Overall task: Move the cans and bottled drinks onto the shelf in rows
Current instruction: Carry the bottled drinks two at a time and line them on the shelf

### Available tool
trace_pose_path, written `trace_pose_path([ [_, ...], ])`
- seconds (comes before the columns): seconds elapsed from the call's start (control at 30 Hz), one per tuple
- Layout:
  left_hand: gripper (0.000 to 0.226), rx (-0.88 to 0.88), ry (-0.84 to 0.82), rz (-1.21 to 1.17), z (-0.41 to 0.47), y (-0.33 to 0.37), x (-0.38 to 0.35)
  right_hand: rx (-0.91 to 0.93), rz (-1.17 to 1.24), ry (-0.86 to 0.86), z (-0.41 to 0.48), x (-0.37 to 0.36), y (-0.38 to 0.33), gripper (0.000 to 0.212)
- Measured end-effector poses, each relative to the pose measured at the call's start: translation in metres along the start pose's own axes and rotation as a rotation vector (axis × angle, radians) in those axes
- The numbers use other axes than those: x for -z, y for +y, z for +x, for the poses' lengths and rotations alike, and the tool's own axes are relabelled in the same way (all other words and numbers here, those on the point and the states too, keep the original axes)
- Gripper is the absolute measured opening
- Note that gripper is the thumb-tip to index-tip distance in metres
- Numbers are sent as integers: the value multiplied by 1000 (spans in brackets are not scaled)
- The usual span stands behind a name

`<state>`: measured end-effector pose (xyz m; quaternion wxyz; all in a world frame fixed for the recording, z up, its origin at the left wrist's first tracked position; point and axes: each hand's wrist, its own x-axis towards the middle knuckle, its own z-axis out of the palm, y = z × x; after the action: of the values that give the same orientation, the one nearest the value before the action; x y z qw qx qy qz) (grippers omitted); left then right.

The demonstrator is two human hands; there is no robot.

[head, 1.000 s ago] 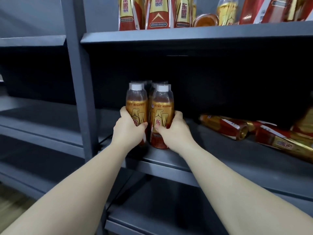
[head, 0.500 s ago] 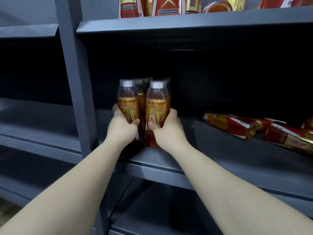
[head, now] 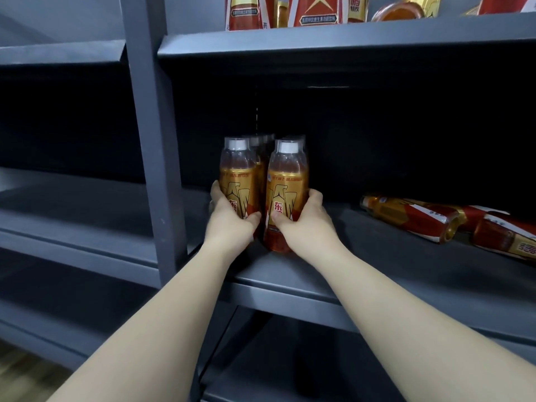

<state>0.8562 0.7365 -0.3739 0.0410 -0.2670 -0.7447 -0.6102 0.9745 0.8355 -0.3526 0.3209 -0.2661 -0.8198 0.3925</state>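
**Step in hand:** seating the front pair of two bottle rows at the left end of the middle shelf, just right of the grey upright post.

Our left hand wraps the lower half of the left bottle, with the thumb across the label and the fingers curled round its 9 o'clock side. The right bottle stands beside it; we cannot tell whether the two touch. Our right hand grips this bottle likewise, thumb on the front and fingers round the 3 o'clock side.

Both bottles are upright:
- The long axis is vertical.
- The white caps point to 12 o'clock.
- The labels face us.
- The bases appear to sit on the shelf board.

Further caps show directly behind the pair, so each front bottle heads a row running back into the shelf.

**To do the step well, in our judgement:**
1. Push both bottles back evenly until they meet those behind.
2. Hold the bases flat and the labels square to the front edge.
3. Release both grips without dragging the bottles forward.

At 3 o'clock from the pair, well apart, lying bottles rest on the same shelf. Their long axes run roughly from 10 to 4 o'clock, and the nearest one's base points toward 4 o'clock. We judge these need standing up next.
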Motion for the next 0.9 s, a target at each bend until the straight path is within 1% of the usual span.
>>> trace_pose_path([
  [0.1, 105, 4, 10, 51, -2, 0, -1, -25, 2, -13, -1, -2, 2, 85],
  [0.23, 94, 41, -18, 52, 2, 2, -1, -46, -67, -43, -3, -4, 3, 73],
  [0.4, 90, 71, -17, 26, 7, 3, -1, -58, -92, -50, -2, -2, -1, 72],
  [0.5, 91, 65, -2, 6, 8, 3, -3, -50, -91, -44, -3, -2, 0, 71],
  [0.77, 84, 44, -43, 5, 12, -1, 1, -49, -124, -52, -2, -3, -2, 73],
  [0.9, 87, 26, -34, 2, 11, -3, 0, -47, -130, -51, -3, -3, -1, 72],
])
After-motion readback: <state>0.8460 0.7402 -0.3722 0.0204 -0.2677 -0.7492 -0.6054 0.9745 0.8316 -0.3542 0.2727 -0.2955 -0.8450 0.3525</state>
